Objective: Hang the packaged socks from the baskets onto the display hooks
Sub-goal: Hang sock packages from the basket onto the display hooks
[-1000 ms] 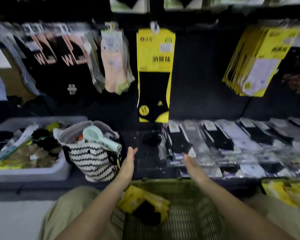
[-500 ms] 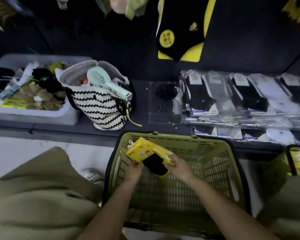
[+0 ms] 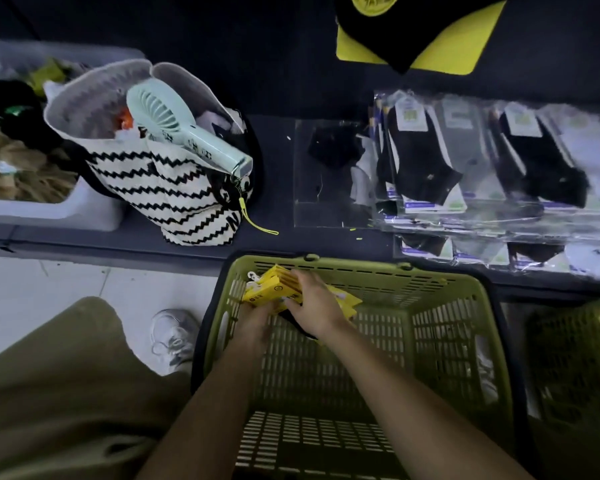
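Inside the green basket [image 3: 361, 271], left hand [image 3: 257, 318] and right hand [image 3: 314, 303] grip the yellow sock packs [image 3: 271, 292] held between them.

The person wears loose trousers [image 3: 56, 393] in a dull olive-khaki cloth, which falls in soft, wide folds over the left leg. On the left foot is a pale grey-white trainer [image 3: 174, 336] with laces of the same shade and a chunky rounded toe. The left forearm [image 3: 205, 403] and right forearm [image 3: 406, 400] are bare as far up as can be seen. The left hand [image 3: 257, 318] and right hand [image 3: 314, 306] are bare too.
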Demonstrator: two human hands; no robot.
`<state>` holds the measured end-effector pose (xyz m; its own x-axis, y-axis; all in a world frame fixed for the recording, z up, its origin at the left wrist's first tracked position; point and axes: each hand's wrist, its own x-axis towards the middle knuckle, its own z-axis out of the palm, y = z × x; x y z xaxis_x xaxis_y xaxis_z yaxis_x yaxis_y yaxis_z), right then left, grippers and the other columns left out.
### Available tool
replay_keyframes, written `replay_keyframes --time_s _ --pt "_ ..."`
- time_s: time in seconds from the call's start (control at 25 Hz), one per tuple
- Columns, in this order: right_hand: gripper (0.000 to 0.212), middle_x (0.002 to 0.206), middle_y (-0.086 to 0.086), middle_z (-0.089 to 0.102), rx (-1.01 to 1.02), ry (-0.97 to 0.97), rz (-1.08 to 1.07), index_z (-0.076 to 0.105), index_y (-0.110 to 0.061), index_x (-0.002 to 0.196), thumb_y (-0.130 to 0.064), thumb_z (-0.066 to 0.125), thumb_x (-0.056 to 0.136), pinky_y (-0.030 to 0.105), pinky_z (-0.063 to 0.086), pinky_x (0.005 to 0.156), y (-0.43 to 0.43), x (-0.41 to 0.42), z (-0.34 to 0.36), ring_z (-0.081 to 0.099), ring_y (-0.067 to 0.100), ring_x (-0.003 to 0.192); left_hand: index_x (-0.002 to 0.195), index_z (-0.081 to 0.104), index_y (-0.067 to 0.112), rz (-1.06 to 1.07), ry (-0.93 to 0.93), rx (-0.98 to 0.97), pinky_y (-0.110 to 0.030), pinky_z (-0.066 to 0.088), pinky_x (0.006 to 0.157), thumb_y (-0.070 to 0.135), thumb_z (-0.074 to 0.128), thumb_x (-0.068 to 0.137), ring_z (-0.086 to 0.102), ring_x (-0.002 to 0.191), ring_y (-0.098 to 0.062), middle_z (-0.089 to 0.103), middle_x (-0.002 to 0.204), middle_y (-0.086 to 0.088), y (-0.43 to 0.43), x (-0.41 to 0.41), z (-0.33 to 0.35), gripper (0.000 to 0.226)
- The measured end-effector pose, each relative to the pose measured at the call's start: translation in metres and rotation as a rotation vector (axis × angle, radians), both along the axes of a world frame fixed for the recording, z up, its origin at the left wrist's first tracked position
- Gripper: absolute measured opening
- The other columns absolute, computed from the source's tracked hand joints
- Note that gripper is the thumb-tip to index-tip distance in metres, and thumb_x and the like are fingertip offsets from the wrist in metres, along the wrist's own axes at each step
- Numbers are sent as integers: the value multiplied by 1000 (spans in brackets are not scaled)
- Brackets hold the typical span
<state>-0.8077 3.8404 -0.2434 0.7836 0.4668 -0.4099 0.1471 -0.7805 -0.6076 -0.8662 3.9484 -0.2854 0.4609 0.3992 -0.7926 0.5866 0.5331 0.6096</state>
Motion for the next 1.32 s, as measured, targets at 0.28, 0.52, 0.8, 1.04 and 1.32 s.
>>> replay_keyframes --time_s 0.28,0.52,0.8,1.04,1.32 --pt "56 130 7 41 23 -38 -76 44 -20 135 -31 65 85 33 30 104 -7 3 -11 38 27 125 120 56 17 -130 -17 -53 -35 44 82 16 69 70 56 109 -28 63 115 -9 6 -8 3 52" --pt "55 118 5 49 34 -38 -216 53 -21 119 -36 77 72 32 37 97 -48 9 8 45 25 117 120 49 4 -468 -109 270 -28 46 83 5 74 77 59 105 -25 61 113 -10 -9 -2 33 50" --pt "41 102 8 68 329 45 -405 60 -11 108 -27 78 75 31 48 83 -95 3 44 62 20 92 117 52 14 -565 -323 348 -10 47 72 10 70 81 61 97 -14 64 109 -3 -36 4 88 41" --pt "19 91 -5 69 553 -35 -371 60 -23 97 -22 72 81 40 52 87 -110 14 97 65 11 87 112 52 17 -425 -498 310 -29 51 86 11 74 78 64 98 -17 66 108 -4 -61 15 144 41" --pt "26 71 -13 69 735 -146 -491 58 -27 81 -25 81 69 11 48 57 -119 40 178 64 -3 67 113 53 19 -481 -718 319 -33 54 86 33 66 79 65 100 -17 66 110 -3 -68 42 226 39"
